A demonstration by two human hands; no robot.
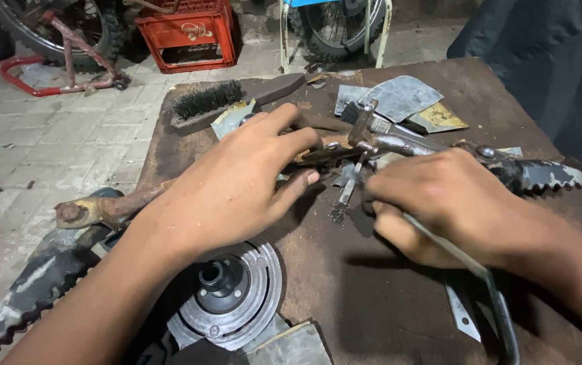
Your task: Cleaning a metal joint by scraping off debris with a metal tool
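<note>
My left hand (243,182) presses down on a rusty metal bracket (318,154) in the middle of the brown work board (372,297), fingers spread over it. My right hand (446,203) grips a thin wire-handled brush (345,196) whose small bristle tip touches the board just below the bracket; its looped handle runs back under my wrist. A grey metal lever part (385,138) lies across the bracket, and a serrated foot peg (548,176) sticks out to the right.
A large wire brush (206,101) lies at the board's far left corner. Sheets of sandpaper (406,98) sit at the back. A round metal hub (230,290) rests near me. Another foot peg (34,290) hangs off the left. A red crate (186,34) and wheels stand behind.
</note>
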